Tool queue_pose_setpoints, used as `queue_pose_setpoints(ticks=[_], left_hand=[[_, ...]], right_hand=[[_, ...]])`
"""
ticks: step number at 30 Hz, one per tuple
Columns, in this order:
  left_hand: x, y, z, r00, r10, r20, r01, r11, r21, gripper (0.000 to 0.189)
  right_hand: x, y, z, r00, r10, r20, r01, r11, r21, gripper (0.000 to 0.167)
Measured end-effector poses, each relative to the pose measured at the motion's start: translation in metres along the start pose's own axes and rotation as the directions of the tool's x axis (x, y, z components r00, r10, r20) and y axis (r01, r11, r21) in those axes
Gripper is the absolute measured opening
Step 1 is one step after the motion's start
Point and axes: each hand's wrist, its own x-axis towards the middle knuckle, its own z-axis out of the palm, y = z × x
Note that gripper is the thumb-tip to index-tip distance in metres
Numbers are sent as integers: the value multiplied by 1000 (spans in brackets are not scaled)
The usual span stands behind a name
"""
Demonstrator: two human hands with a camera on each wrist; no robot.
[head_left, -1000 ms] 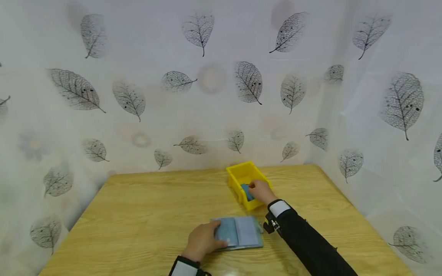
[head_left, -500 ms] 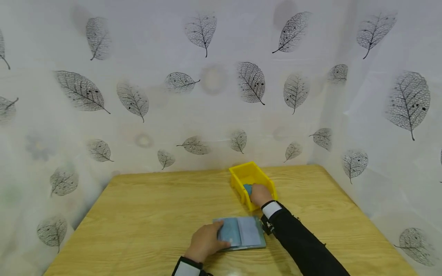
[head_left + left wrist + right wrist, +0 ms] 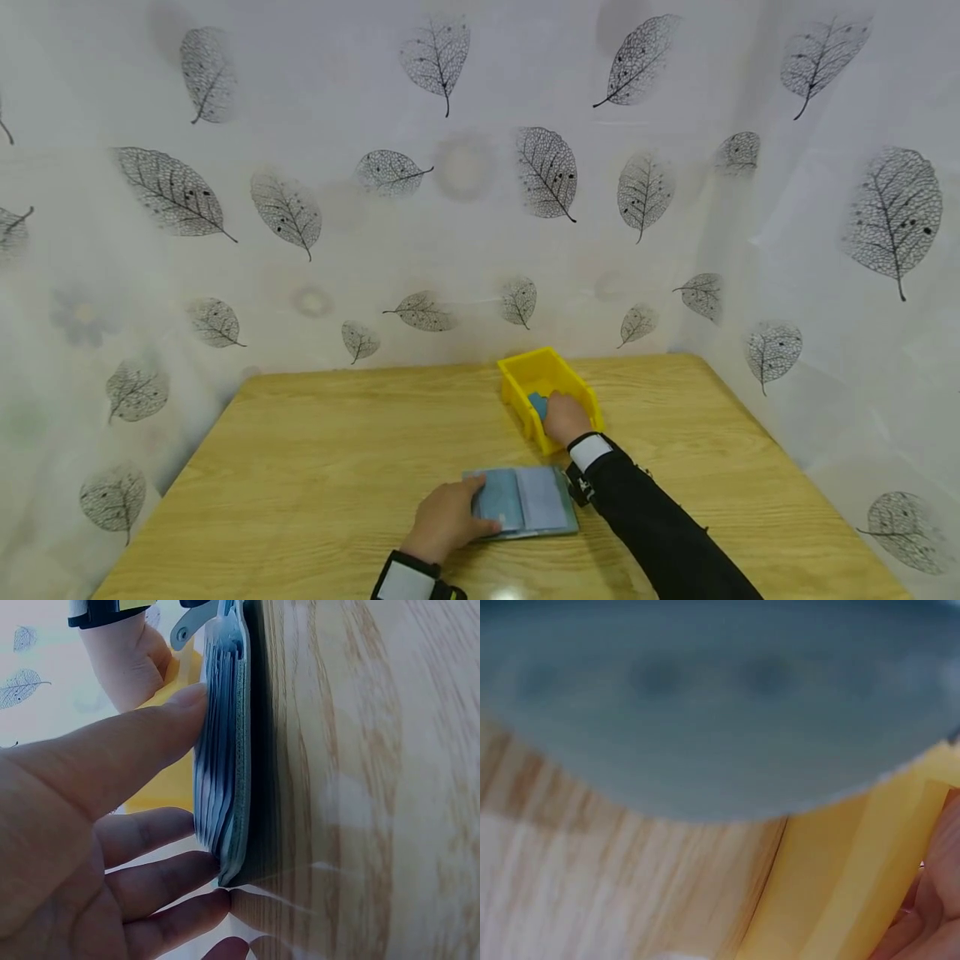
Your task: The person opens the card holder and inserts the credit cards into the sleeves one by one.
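Note:
An open booklet-style card holder [image 3: 543, 500] with a blue-grey cover and a thick stack of sleeves lies on the table. My left hand [image 3: 444, 521] grips its left side. In the left wrist view the thumb [image 3: 161, 724] presses on the sleeves, with the other fingers along the edge. Further back on the right stands a yellow bin [image 3: 517, 379]. My right hand [image 3: 566, 418] reaches into it and holds a small blue card [image 3: 537, 405], partly hidden by the fingers. The right wrist view shows curled fingers [image 3: 930, 922] behind the bin's wall.
The wooden table [image 3: 337, 450] reaches back to a pale curtain [image 3: 465, 242] printed with leaves, which also hangs at both sides. A blurred blue-grey edge of the card holder [image 3: 727, 750] fills the top of the right wrist view.
My right hand has gone lower and deeper into the bin, and less of the blue card shows beside it. The left hand stays on the card holder. The head view has shifted slightly.

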Motion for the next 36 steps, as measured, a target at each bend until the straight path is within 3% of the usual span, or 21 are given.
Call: queue_pose_setpoints(ticks=[5,13,18,22,26,31,36], left_hand=[[-1,0,-1,1000,2,6,-2,1000,-2,67],[0,-1,1,1000,-6,12,6,1000,-12,68],[-1,-2,3,1000,0,3,0,1000,-4,68],[-1,-2,1,1000,13,-23,-13,1000,12,68],[-2,-1,1,1000,8,-24,-7,1000,17,68],[0,-1,1,1000,-20,2,20,1000,13,69],[0,-2,1,1000,-4,-13,4,1000,15,69]], right_hand=[[-2,1,2,1000,-3,-23,3,999,32,22],[-7,9,2,996,22,-87,-6,984,179,8],[-9,16,-2,992,66,-106,-40,972,231,28],[-12,15,-11,983,39,-178,11,963,268,28],[-20,10,-24,963,6,-271,90,936,339,23],[-35,2,-38,961,-15,-277,154,859,488,24],[-62,-10,-44,977,-75,-201,195,705,682,47]])
